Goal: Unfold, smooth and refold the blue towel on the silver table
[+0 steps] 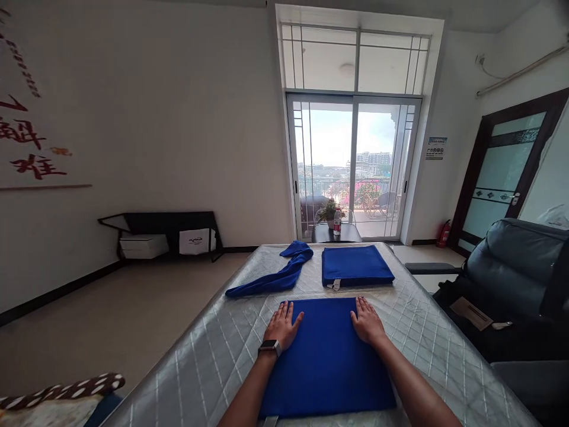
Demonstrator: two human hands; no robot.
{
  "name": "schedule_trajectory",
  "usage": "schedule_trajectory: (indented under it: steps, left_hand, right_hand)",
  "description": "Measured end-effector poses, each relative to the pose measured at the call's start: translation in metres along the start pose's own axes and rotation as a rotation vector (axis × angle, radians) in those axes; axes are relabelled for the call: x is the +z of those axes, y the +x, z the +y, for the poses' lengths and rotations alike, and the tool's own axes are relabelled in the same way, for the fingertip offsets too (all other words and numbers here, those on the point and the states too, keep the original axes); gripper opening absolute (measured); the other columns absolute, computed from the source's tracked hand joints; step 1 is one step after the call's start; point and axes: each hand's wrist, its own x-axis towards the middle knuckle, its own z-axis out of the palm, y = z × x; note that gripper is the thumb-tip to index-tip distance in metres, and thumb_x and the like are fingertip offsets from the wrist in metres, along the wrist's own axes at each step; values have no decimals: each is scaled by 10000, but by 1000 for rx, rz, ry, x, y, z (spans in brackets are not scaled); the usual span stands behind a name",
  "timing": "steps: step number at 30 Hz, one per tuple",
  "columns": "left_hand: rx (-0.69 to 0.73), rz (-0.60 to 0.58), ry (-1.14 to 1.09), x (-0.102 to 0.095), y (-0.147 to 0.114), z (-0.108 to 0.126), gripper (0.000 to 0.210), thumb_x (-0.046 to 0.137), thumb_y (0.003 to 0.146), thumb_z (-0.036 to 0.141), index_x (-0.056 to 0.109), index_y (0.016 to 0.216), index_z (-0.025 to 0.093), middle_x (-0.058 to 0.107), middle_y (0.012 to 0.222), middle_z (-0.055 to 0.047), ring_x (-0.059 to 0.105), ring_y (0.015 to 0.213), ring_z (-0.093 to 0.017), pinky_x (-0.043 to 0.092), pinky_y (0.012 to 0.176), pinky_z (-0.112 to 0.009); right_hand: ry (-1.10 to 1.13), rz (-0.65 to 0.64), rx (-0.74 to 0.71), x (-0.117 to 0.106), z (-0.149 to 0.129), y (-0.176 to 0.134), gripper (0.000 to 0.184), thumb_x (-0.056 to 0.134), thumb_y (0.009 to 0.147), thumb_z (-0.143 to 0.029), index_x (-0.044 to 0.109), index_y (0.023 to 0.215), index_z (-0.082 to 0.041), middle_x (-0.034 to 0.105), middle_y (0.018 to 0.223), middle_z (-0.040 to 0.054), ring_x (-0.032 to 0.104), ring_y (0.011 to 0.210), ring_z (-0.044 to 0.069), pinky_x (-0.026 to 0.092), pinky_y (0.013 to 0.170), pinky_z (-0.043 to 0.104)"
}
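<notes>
A flat blue cloth (329, 362) lies spread in front of me on the quilted, silvery mattress (204, 350). My left hand (283, 327), with a watch (269, 347) at its wrist, rests flat on the cloth's far left corner, fingers stretched out. On the far right corner lies my right hand (367, 320), also flat with fingers extended. Just beyond sits a neat stack of folded blue cloth (357, 264) with a white tag at its near edge. Left of that stack, another blue cloth (284, 274) lies crumpled and twisted.
A dark armchair (515, 279) stands close on the right, holding a brown item. Beyond the mattress is a small black table (324, 235) with a plant and a bottle (337, 222). A black bench (169, 228) stands against the left wall. Patterned fabric (66, 391) shows at lower left.
</notes>
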Motion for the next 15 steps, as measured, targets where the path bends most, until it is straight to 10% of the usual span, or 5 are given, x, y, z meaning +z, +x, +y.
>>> schedule_trajectory:
  steps: [15]
  left_hand:
    - [-1,-1,13,0,0,-1,845,130,965,684,329,1562,121,311,1654,-169,268,1541,-293,265,1232,-508]
  right_hand:
    - [-1,-12,-62,-3,-5,-41,690,188,1019,-445,249,1584,-53,216,1662,117,170,1543,220,145,1249,391]
